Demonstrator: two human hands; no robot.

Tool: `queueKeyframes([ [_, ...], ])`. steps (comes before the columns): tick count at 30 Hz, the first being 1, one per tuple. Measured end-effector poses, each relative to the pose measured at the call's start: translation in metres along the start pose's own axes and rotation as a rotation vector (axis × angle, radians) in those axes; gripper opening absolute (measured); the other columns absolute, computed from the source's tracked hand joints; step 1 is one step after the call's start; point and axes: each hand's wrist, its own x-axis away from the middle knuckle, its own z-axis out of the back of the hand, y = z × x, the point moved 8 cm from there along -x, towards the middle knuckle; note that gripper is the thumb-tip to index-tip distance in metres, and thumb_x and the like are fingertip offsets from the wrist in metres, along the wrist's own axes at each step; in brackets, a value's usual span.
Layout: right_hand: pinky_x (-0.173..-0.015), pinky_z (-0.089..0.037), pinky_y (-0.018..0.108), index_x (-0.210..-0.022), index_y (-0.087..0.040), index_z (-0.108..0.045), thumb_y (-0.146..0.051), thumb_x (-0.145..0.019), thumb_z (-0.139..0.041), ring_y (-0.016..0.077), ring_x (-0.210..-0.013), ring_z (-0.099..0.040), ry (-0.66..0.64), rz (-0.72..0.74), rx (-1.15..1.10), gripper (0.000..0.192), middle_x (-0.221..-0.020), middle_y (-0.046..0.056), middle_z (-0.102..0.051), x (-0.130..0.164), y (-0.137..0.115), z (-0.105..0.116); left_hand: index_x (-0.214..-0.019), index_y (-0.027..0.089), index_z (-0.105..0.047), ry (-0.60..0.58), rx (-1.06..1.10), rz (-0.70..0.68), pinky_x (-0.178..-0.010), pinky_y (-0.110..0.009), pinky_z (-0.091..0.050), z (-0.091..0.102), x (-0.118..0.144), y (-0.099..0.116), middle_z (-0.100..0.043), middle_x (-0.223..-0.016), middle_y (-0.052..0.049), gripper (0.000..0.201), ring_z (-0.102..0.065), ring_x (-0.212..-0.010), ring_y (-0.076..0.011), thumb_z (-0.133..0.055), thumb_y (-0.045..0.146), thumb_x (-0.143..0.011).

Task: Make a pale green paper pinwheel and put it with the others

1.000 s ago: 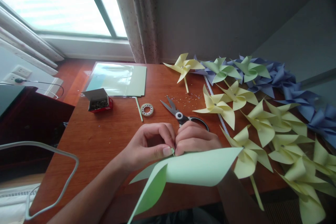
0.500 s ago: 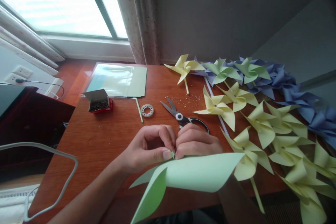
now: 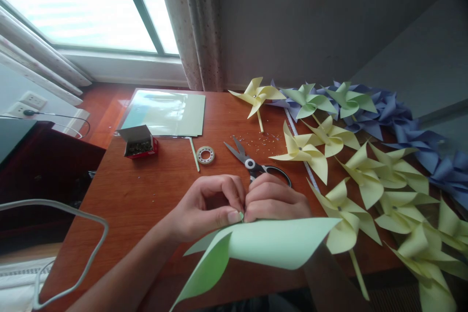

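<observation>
My left hand [image 3: 208, 204] and my right hand [image 3: 272, 200] meet fingertip to fingertip over the near middle of the wooden table [image 3: 146, 190]. Together they pinch the centre of a light green paper pinwheel [image 3: 270, 243], whose curved blades spread toward me and hide my right forearm. A thin green stick end shows between my thumbs. Black-handled scissors [image 3: 252, 163] lie just behind my right hand.
Finished yellow pinwheels [image 3: 365, 175], green ones [image 3: 310, 100] and blue ones [image 3: 413, 129] cover the table's right side. A tape roll [image 3: 205, 154], a green stick [image 3: 193, 154], a small open red box [image 3: 139, 141] and a sheet stack [image 3: 164, 112] lie at the left. A white cable [image 3: 73, 248] loops at left.
Both hands and the green pinwheel have kept their grip, with only a slight shift lower in the view; the blades have drooped a little toward me.
</observation>
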Motion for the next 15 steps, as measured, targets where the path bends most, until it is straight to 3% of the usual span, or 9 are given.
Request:
queueKeyframes([
  [7, -0.073, -0.056, 0.032, -0.089, -0.026, -0.072, -0.024, -0.095, -0.065, 0.0165, -0.076, -0.061, -0.039, 0.071, 0.083, 0.009, -0.081, 0.0, -0.068, 0.0031, -0.0026, 0.0015, -0.076, 0.013, -0.071, 0.008, -0.031, 0.027, -0.069, -0.028, -0.046, 0.0028, -0.0003, -0.0025, -0.064, -0.076, -0.006, 0.008, -0.058, -0.073, -0.0152, -0.076, 0.017, -0.081],
  [15, -0.073, -0.056, 0.031, -0.085, -0.023, -0.073, -0.021, -0.095, -0.063, 0.0168, -0.079, -0.062, -0.158, -0.043, -0.041, 0.014, -0.081, 0.002, -0.069, -0.0033, 0.0032, 0.0031, -0.074, 0.014, -0.07, -0.007, -0.079, 0.012, -0.067, -0.027, -0.046, 0.0008, -0.0028, 0.0013, -0.063, -0.074, -0.006, 0.01, -0.058, -0.071, -0.0151, -0.076, 0.018, -0.081],
])
